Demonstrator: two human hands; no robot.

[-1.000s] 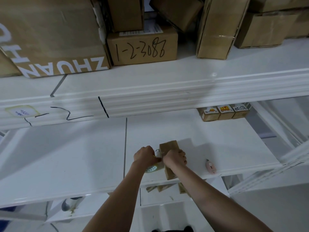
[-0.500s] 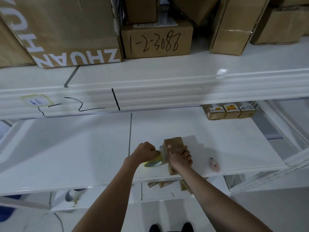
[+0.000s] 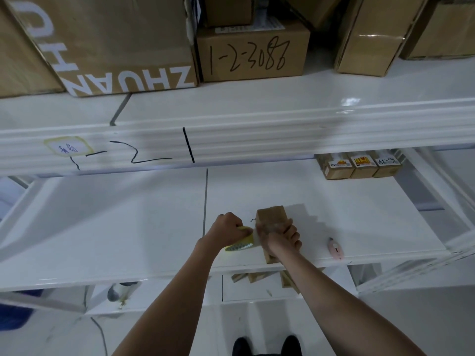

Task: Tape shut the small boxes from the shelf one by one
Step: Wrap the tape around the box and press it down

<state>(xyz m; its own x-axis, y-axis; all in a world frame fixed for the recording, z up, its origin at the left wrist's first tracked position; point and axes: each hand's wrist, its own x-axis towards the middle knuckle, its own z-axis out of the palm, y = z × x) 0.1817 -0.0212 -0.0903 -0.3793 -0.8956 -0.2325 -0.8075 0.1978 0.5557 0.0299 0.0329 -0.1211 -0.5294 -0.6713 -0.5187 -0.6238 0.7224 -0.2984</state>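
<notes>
Small box (image 3: pixel 272 218) of brown cardboard, standing near the front edge of the white middle shelf (image 3: pixel 128 227), gets its strip of clear tape as I work: my right hand (image 3: pixel 282 236) is wrapped over its top and near side, fingers curled down around it, while my left hand (image 3: pixel 227 228) clenches the yellow-cored tape roll (image 3: pixel 240 242) just beside the box's left face, a short span of film stretched between the two. The weak point, as I judge it, is that taut span; if I pull the roll away at an angle, the film could twist onto itself or lift the flap instead of sealing it. The box also sits close to the shelf lip (part of it is hidden under my wrist, so I cannot tell how much overhangs), and a hard tug from the left could drag it sideways or tip it off toward the lower shelf, where more brown boxes (image 3: pixel 253 276) lie. A pink cutter (image 3: pixel 335 249) rests on the shelf to my right, apart from the box; reaching for it means freeing one hand, and the tape may spring back onto the roll. Three labelled small boxes (image 3: pixel 359 167) wait at the back right, and big cartons (image 3: pixel 123 47) crowd the shelf above.
</notes>
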